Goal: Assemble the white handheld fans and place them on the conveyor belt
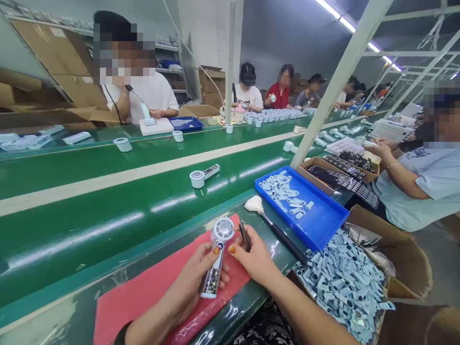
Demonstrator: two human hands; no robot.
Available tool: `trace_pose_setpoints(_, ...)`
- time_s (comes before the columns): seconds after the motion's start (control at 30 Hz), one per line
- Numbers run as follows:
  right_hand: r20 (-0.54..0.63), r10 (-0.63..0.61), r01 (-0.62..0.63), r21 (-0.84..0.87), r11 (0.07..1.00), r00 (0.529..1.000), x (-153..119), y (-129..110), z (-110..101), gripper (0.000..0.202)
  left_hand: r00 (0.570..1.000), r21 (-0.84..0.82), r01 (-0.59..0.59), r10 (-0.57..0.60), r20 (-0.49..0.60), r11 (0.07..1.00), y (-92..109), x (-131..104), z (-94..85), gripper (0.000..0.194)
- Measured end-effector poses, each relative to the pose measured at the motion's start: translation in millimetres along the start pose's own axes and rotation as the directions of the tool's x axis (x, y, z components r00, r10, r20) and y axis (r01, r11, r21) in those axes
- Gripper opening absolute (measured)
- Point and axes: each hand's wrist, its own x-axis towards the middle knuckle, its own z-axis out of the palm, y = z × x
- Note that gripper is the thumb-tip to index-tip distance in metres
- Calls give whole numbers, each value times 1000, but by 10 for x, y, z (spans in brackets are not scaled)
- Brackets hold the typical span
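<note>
A light blue handheld device (pixel 212 268) with a round grilled head and an open handle showing a circuit board lies in my left hand (pixel 204 266), thumb on the handle, fingers wrapped round it. Beside the device's head, my right hand (pixel 253 254) holds dark tweezers (pixel 245 235), its thumb close to the handle. Both hands are above a red mat (pixel 143 297). To the right of the mat lies a black-handled tool (pixel 282 232) with a white wrapped end. Small light blue parts (pixel 282 189) are scattered in a blue tray (pixel 319 211).
A green conveyor (pixel 108 211) runs beyond the mat, carrying another device (pixel 197 179). A slanted white post (pixel 334 91) rises behind the tray. At the lower right, a carton (pixel 409 268) adjoins a heap of light blue parts (pixel 345 282). Other people sit across and at right.
</note>
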Motion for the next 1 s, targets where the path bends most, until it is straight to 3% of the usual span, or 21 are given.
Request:
trace_pose_setpoints(0.07,-39,16,-18,-38,999,999,19,35,39,48,989,155,78,-97,114,985,1,-34,-26,69)
trace_pose_setpoints(0.13,-70,34,-41,-98,994,997,45,61,42,44,969,511,16,-140,205,859,124,-55,-105,56)
trace_pose_setpoints(0.17,-70,46,-54,-124,991,997,57,73,33,43,970,699,-77,-109,218,711,240,-50,-166,50)
trace_pose_setpoints(0.23,-52,60,-68,-159,985,997,71,105,9,41,976,926,-215,57,208,310,572,28,-312,43)
trace_pose_setpoints(0.27,-46,60,-67,-167,984,997,71,130,-1,40,964,968,-215,186,189,131,772,115,-384,40)
trace_pose_setpoints(0.33,-42,42,-48,-157,986,998,61,203,-7,40,899,991,-111,418,130,-68,1185,394,-497,33)
trace_pose_setpoints(0.4,-56,17,-23,-107,994,998,51,306,4,39,823,991,-11,562,86,-136,1539,788,-545,37)
trace_pose_setpoints(0.47,-89,2,-5,-35,999,996,60,418,23,39,795,986,53,605,56,-161,1777,1228,-527,51)
trace_pose_setpoints(0.57,-125,-2,6,33,999,992,109,530,24,45,817,979,152,574,-48,-134,1914,1778,-440,53)
trace_pose_setpoints(0.67,-111,2,0,13,1000,994,133,522,-32,48,839,976,195,532,-113,-101,1886,1949,-434,42)
trace_pose_setpoints(0.73,-96,5,-7,-12,1000,995,108,478,-87,49,848,983,159,522,-88,-92,1818,1766,-571,40)
trace_pose_setpoints(0.8,-91,8,-10,-27,1000,996,62,438,-145,52,851,991,108,522,-54,-74,1706,1333,-828,42)
trace_pose_setpoints(0.9,-88,4,-9,-57,998,996,-1,409,-223,54,830,993,121,550,-98,-7,1421,305,-1273,48)
trace_pose_setpoints(1.0,-82,-19,8,-131,991,996,-34,397,-274,53,783,968,242,576,-233,62,1008,-863,-1627,49)
